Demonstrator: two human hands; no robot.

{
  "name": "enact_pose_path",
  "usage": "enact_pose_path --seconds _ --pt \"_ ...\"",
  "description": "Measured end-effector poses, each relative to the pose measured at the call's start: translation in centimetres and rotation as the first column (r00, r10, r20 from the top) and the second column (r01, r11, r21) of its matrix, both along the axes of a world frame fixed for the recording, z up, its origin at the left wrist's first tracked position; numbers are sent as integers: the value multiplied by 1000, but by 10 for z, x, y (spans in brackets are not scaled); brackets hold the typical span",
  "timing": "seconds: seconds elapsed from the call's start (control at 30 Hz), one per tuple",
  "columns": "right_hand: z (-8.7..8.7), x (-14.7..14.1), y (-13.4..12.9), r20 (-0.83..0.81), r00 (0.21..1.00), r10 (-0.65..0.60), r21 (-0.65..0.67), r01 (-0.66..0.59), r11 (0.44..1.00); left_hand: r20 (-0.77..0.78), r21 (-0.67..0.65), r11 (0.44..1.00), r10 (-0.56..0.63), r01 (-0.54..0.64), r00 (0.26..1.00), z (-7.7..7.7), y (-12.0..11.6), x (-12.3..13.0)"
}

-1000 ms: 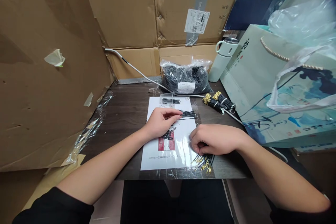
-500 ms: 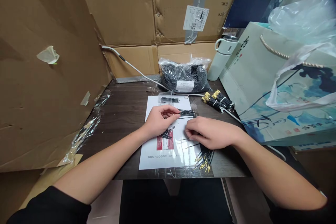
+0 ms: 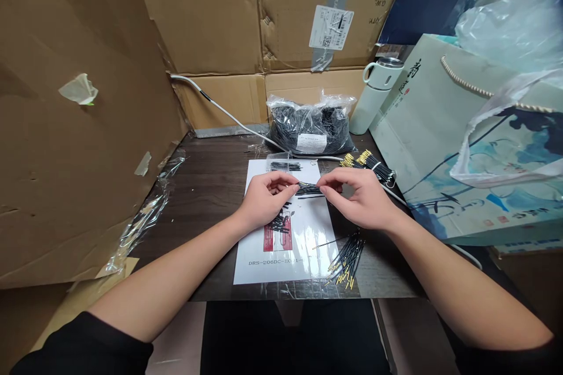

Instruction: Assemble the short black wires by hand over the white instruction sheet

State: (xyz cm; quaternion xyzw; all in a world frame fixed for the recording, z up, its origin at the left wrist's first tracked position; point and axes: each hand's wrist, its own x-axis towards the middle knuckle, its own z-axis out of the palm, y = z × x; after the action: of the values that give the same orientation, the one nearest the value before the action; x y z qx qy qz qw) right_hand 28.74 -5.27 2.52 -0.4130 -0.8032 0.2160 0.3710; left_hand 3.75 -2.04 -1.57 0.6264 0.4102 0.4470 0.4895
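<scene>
Both hands meet over my white sheet (image 3: 303, 234): left hand (image 3: 264, 199) and right hand (image 3: 358, 196) each pinch an end of a small bunch of black pins (image 3: 309, 189), fingers curled closed, just above the paper's upper half.

Both bare forearms reach forward from black sleeves at the bottom corners, angling inward so the hands nearly meet at centre. Left hand (image 3: 266, 199) palm down, knuckles up, fingers curled, thumb and forefinger pinched together at its right side. Right hand (image 3: 360, 196) mirrors it, back of hand up, wrist bent slightly, thumb and forefinger pinched toward the left, other fingers loosely bent. Fingertips of the two hands face each other, close but apart. Wrists held low, elbows out of view below the frame edge.
</scene>
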Motion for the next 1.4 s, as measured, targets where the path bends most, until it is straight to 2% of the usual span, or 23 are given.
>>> enact_pose_path --seconds 0.3,0.67,0.87,1.1,1.4 --pt "-7 1 4 -2 1000 -12 41 12 999 13 39 999 -7 7 1000 1 -3 1" --pt "-8 3 6 56 998 -33 -22 34 999 -31 88 996 -9 12 999 -3 -3 1" --pt "-9 1 6 73 997 -27 -43 30 999 -135 197 980 11 16 991 -2 -7 2" --pt "-12 -3 6 46 999 -11 -91 16 996 -155 270 963 26 17 988 -2 -8 2" --pt "-13 -5 4 61 998 8 -67 -4 998 -230 424 903 36 67 972 1 -10 1"
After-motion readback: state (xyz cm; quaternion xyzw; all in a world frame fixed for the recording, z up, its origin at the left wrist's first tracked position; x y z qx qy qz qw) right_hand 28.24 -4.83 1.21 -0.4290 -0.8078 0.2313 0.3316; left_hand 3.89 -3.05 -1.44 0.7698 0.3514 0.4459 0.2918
